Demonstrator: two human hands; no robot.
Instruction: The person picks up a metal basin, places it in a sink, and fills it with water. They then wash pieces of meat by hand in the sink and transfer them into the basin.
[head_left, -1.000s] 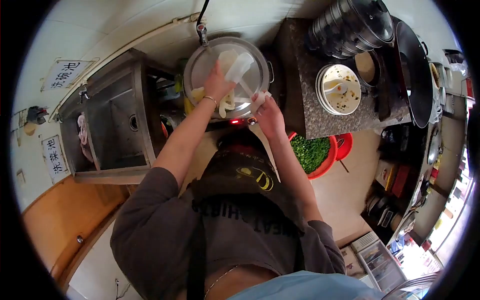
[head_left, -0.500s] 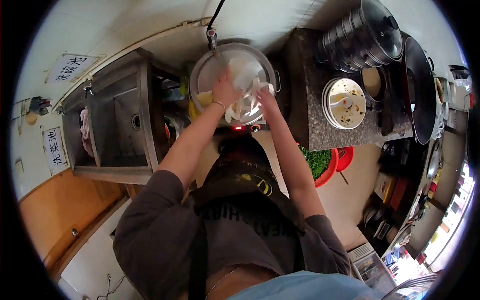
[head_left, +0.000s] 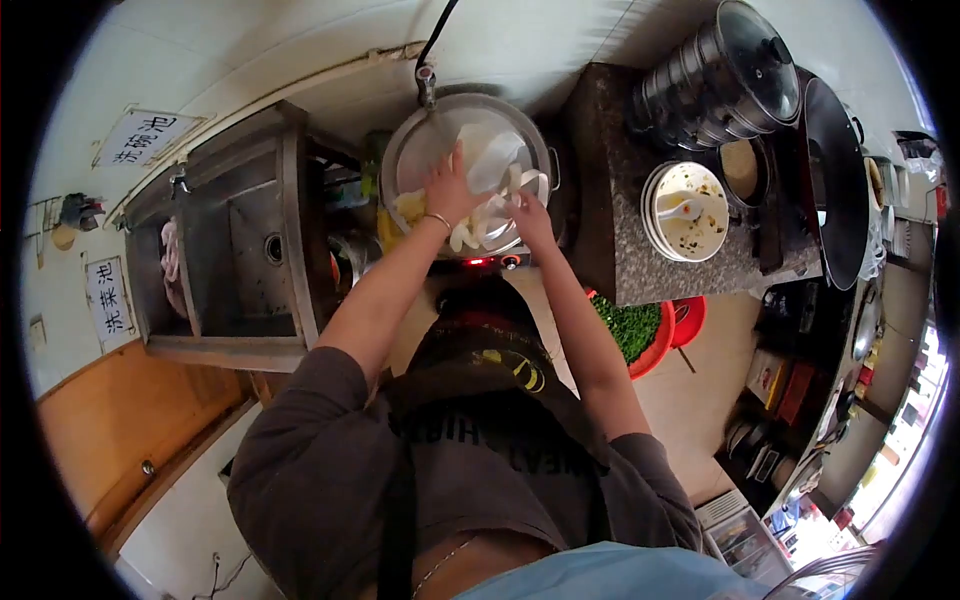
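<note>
A large round metal pot [head_left: 403,152] stands below the tap, holding pale, translucent sheets [head_left: 494,160] and wide white strips that look like flat noodles [head_left: 538,184]. My left hand [head_left: 450,192] lies over the left part of the contents, palm down, fingers stretched out and apart. At the pot's right edge, my right hand [head_left: 530,216] pinches some white strips, which loop up above its fingers. Yellowish-white pieces [head_left: 410,205] lie left of my left hand. What lies beneath both hands is hidden.
A steel sink [head_left: 245,235] is on the left, with a tap [head_left: 426,85] over the pot. The right counter [head_left: 640,235] bears stacked bowls [head_left: 692,238] with a spoon, a lidded steel pot [head_left: 700,85] and a wok [head_left: 845,190]. Chopped greens [head_left: 628,325] fill a red basin below.
My left hand's fingers have spread wider over the sheets. My right hand has drawn slightly down toward me, and the white strips now curl up from its fingers.
</note>
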